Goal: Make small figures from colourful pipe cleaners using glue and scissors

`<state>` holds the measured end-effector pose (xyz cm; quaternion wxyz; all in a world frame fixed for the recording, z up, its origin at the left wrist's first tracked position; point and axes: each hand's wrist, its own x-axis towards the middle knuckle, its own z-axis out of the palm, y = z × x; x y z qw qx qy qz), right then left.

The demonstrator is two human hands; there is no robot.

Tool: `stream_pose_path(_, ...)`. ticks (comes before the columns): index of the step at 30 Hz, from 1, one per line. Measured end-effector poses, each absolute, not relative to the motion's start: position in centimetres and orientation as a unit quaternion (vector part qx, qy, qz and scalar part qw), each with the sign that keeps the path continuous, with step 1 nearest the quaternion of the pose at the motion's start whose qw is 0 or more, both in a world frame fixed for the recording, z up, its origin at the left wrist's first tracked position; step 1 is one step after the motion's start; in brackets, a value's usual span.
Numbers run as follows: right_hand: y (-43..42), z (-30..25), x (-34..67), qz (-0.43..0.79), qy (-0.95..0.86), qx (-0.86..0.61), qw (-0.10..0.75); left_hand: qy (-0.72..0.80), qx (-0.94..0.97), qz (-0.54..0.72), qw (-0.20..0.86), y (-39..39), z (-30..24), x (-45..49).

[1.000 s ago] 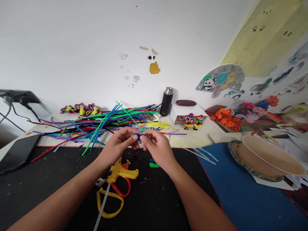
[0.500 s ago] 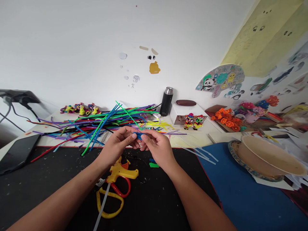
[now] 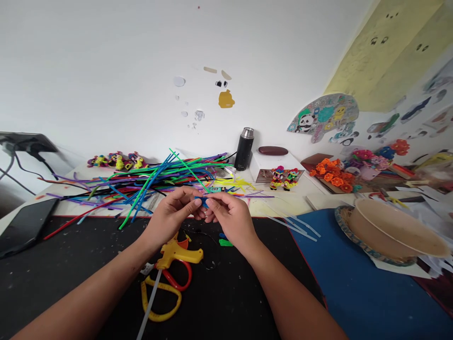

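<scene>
My left hand (image 3: 171, 215) and my right hand (image 3: 230, 218) meet fingertip to fingertip above the black mat (image 3: 71, 274). Together they pinch a small blue piece (image 3: 203, 201), most of it hidden by my fingers. Just behind my hands lies a big heap of coloured pipe cleaners (image 3: 148, 182). Below my left wrist a yellow glue gun (image 3: 179, 253) lies across yellow and red scissors (image 3: 163, 293). A small green piece (image 3: 225, 242) rests on the mat under my right hand.
A black flask (image 3: 245, 148) and a white box (image 3: 274, 165) stand at the wall. Orange pipe-cleaner flowers (image 3: 332, 178) and small figures (image 3: 285, 177) sit at the right. A round tan bowl (image 3: 392, 231) rests by the blue mat (image 3: 357, 288). A dark tablet (image 3: 24, 224) lies at far left.
My hands have stayed pinched together on the blue piece, with only slight finger shifts. The view has tilted very slightly.
</scene>
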<state>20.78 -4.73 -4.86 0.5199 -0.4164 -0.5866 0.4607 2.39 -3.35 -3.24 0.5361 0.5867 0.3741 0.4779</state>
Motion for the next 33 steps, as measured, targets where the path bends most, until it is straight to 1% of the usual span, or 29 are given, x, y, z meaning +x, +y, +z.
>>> stream_pose_path(11, -4.8, -4.6, 20.7, 0.475, -0.575, -0.408, 0.527, 0.359, 0.550, 0.499, 0.566, -3.2, -4.0, 2.7)
stream_pose_path(24, -4.5, -4.6, 20.7, 0.513, -0.551, -0.403, 0.521, 0.365, 0.547, 0.498, 0.565, -3.3, -3.9, 2.7)
stream_pose_path(29, -4.1, -5.1, 20.8, 0.531, -0.542, -0.406, 0.509, 0.353, 0.535, 0.536, 0.549, -3.2, -3.8, 2.7)
stream_pose_path(33, -4.1, -5.4, 20.6, 0.538, -0.546, -0.409, 0.495, 0.351, 0.535, 0.526, 0.560, -3.2, -3.9, 2.7)
